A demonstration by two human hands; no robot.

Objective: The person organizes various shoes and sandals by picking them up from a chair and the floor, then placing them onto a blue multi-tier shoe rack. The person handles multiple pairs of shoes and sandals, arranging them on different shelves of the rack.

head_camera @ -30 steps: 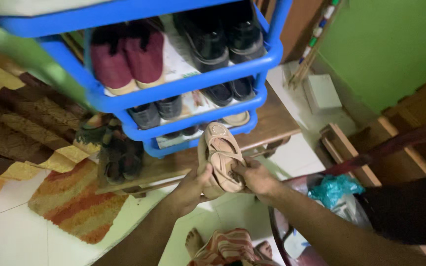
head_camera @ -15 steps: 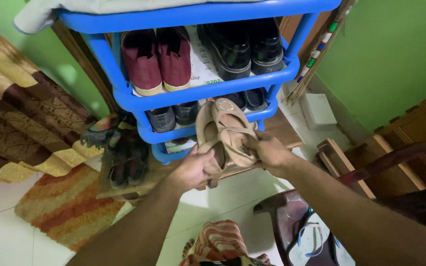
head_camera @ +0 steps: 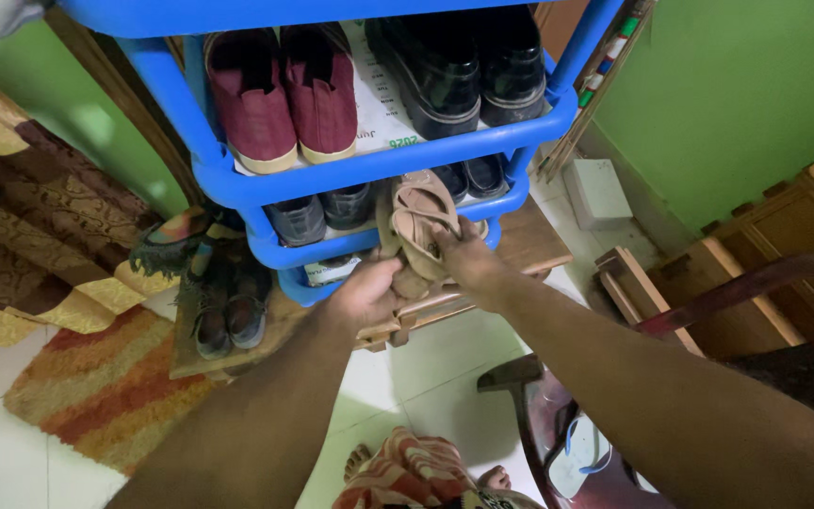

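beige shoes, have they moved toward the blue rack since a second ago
Yes. The beige shoes were held below the blue rack; now both hands press them up against its middle shelf edge.

- A single view is given, taken from a camera worn on the head, well above the floor.
- It is aimed steeply down and forward along both forearms.
- The blue shoe rack [head_camera: 369,170] is seen near, filling 11 to 1 o'clock.
- The green wall [head_camera: 746,94] is caught at 2 o'clock and the striped rug [head_camera: 96,386] at 8 o'clock.
- No second view is supplied, so nothing is shared.
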